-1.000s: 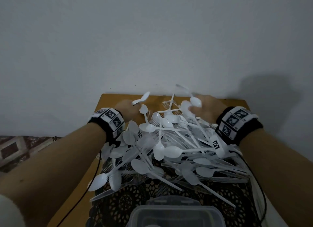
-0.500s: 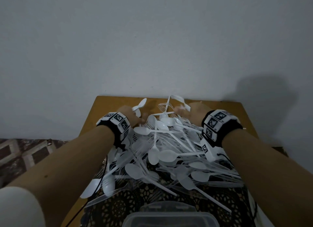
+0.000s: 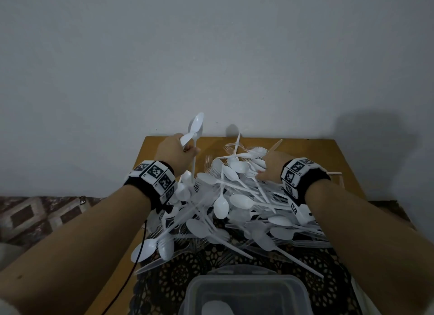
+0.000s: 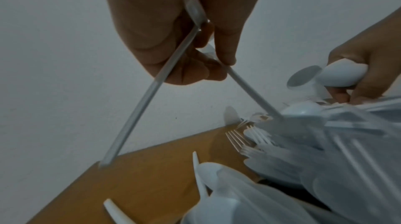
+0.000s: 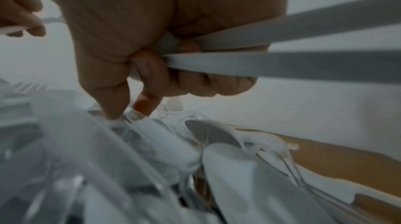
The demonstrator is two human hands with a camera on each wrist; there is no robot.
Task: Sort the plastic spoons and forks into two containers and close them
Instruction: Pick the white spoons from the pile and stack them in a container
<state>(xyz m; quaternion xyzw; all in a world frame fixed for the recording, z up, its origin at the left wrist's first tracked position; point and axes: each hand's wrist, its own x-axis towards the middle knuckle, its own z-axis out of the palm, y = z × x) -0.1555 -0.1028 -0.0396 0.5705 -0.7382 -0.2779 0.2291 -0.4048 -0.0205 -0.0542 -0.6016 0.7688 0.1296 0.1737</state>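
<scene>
A big heap of white plastic spoons and forks (image 3: pixel 234 204) covers the middle of the table. My left hand (image 3: pixel 187 150) is raised above the heap's far left side. It grips two spoons (image 3: pixel 196 124) near their bowls, with the bowls up and the handles (image 4: pixel 139 107) hanging down. My right hand (image 3: pixel 265 171) is on the heap's far right. Its curled fingers (image 5: pixel 195 80) hold spoon handles (image 5: pixel 303 66), while its thumb and forefinger pinch into the pile. A clear plastic container (image 3: pixel 246 279) stands at the near edge, with something white inside.
The wooden table (image 3: pixel 159 148) stands against a plain wall, and a black lace mat (image 3: pixel 187 267) lies under the heap. A black cable (image 3: pixel 138 251) hangs off the table's left edge. Patterned floor (image 3: pixel 35 216) shows to the left.
My left hand has risen from the heap with two spoons, whose bowls now stand above the table's far edge. My right hand stays low in the pile's far right.
</scene>
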